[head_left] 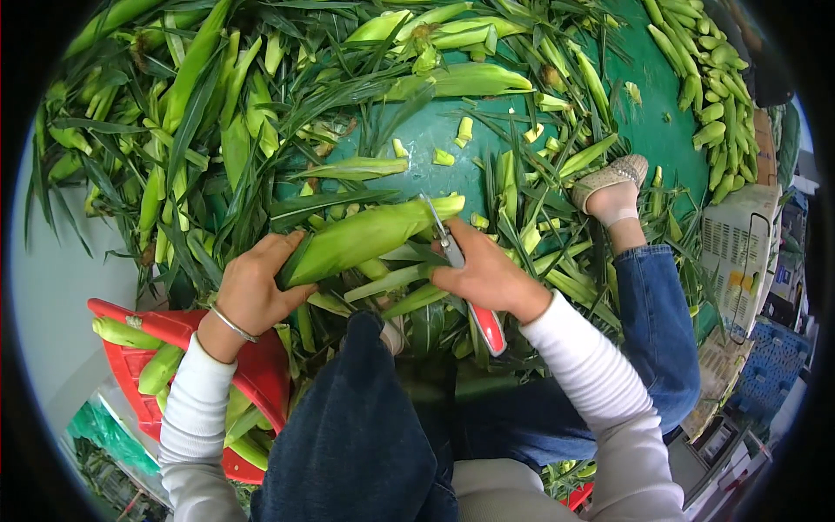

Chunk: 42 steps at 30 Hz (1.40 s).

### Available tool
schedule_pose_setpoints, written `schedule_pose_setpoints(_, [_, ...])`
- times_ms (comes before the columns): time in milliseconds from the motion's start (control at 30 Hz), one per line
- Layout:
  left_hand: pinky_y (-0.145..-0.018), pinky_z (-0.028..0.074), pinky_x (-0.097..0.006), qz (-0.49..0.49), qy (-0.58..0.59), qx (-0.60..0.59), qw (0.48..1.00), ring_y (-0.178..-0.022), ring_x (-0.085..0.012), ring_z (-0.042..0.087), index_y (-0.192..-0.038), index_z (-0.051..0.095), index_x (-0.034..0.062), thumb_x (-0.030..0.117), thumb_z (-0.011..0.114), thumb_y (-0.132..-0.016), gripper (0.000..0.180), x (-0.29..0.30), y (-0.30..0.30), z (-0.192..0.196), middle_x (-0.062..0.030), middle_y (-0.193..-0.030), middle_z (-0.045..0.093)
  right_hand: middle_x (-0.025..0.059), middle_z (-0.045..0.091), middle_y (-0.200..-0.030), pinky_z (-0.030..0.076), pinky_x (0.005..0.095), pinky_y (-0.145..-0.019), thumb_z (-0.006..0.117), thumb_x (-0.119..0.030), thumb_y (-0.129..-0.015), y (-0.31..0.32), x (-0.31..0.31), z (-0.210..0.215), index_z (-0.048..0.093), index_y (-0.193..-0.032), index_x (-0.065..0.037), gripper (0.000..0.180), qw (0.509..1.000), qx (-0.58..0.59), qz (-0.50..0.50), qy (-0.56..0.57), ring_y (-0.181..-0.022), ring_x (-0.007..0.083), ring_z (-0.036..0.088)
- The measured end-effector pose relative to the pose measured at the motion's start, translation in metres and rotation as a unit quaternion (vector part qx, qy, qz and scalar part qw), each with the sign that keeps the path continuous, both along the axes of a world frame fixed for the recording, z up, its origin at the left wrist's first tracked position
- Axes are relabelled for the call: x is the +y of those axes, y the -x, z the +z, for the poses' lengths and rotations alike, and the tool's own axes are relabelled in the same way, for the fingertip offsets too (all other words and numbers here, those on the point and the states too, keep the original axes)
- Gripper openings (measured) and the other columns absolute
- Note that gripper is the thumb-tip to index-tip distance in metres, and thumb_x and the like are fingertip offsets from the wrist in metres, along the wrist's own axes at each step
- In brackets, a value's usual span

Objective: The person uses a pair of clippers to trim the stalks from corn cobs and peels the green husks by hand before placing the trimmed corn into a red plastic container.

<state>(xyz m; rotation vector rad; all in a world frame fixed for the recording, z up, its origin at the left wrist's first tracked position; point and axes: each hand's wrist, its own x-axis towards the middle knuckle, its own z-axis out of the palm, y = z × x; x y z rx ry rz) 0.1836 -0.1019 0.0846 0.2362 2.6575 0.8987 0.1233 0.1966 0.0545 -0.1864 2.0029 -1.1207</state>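
Observation:
My left hand (254,287) grips the thick end of a green-husked ear of corn (365,237) held level in front of my knees. My right hand (487,278) holds red-handled shears (461,278), their metal blades set against the ear near its tip. A thin silver bangle sits on my left wrist. Both forearms wear white sleeves. My knees in dark jeans are below the hands.
Heaps of corn ears and long leaves (217,130) cover a green tarp (435,139). A row of trimmed ears (713,96) lies at the far right. A red basket (174,365) with ears stands at my left. My shoe (613,178) rests on the tarp. Crates (739,252) stand at right.

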Motion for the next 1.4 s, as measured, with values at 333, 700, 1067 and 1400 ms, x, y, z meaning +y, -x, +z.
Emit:
schedule_pose_setpoints(333, [-0.082, 0.047, -0.035, -0.009, -0.03, -0.021, 0.999, -0.092, -0.0294, 0.057, -0.121, 0.058, 0.0029, 0.004, 0.078, -0.059, 0.065, -0.005, 0.012, 0.019, -0.0103, -0.1, 0.054, 0.0081, 0.059, -0.088, 0.05, 0.0289, -0.063, 0.067, -0.01, -0.076, 0.025, 0.033, 0.007, 0.047, -0.112, 0.002, 0.042, 0.914, -0.117, -0.325, 0.213, -0.074, 0.0147, 0.059])
schedule_pose_setpoints(700, [-0.081, 0.048, -0.031, 0.307, -0.34, -0.027, 0.888, -0.091, -0.0194, 0.058, -0.112, 0.054, 0.0001, 0.012, 0.068, -0.084, 0.034, 0.062, 0.076, -0.01, -0.0098, -0.105, 0.06, 0.0137, 0.059, -0.101, 0.046, 0.031, -0.086, 0.081, -0.023, -0.07, 0.002, -0.011, 0.026, 0.046, -0.117, 0.004, 0.065, 0.983, 0.059, -0.13, 0.113, -0.093, 0.0197, 0.057])
schedule_pose_setpoints(1067, [-0.079, 0.047, -0.025, 0.229, -0.48, -0.033, 0.846, -0.089, -0.0106, 0.056, -0.118, 0.054, -0.0011, 0.01, 0.071, -0.082, 0.042, 0.109, 0.047, -0.011, -0.004, -0.101, 0.06, 0.0163, 0.062, -0.081, 0.051, 0.0359, -0.065, 0.069, -0.011, -0.069, 0.05, -0.042, 0.054, 0.05, -0.104, 0.002, 0.042, 0.935, 0.289, -0.176, 0.111, -0.07, 0.026, 0.064])
schedule_pose_setpoints(1400, [-0.09, 0.046, -0.03, 0.278, -0.606, -0.033, 0.745, -0.101, -0.0184, 0.059, -0.119, 0.053, -0.0024, 0.013, 0.067, -0.086, 0.039, 0.11, 0.034, -0.004, -0.0108, -0.116, 0.059, 0.0092, 0.059, -0.072, 0.046, 0.029, -0.054, 0.051, -0.001, -0.072, 0.041, -0.055, 0.045, 0.056, -0.084, 0.004, 0.013, 0.805, -0.158, -0.409, 0.399, -0.056, 0.018, 0.056])
